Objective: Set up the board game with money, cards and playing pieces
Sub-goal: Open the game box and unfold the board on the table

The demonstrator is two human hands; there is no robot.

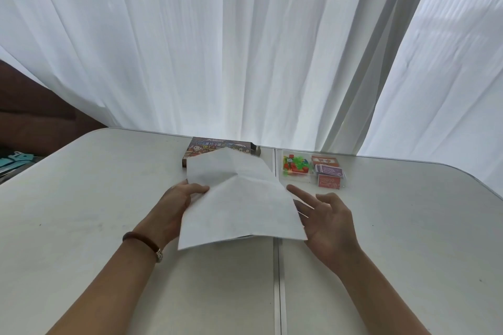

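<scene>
Left hand [179, 198] pinches the folded white sheet [239, 204] by its left edge, holding it above the tabletop [81, 198], probably to unfold it. The right hand [326, 217], fingers spread, hovers at its right edge. Pieces [295, 166] and cards [328, 171] lie behind, beside the box [206, 149].

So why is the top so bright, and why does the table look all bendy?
Head view: daylight glows through the white curtain and washes it out. Head view: the wide-angle lens bows the far edge of the table into a curve. Head view: the folded sheet looks sharp, and shadows under it are soft and faint.
</scene>
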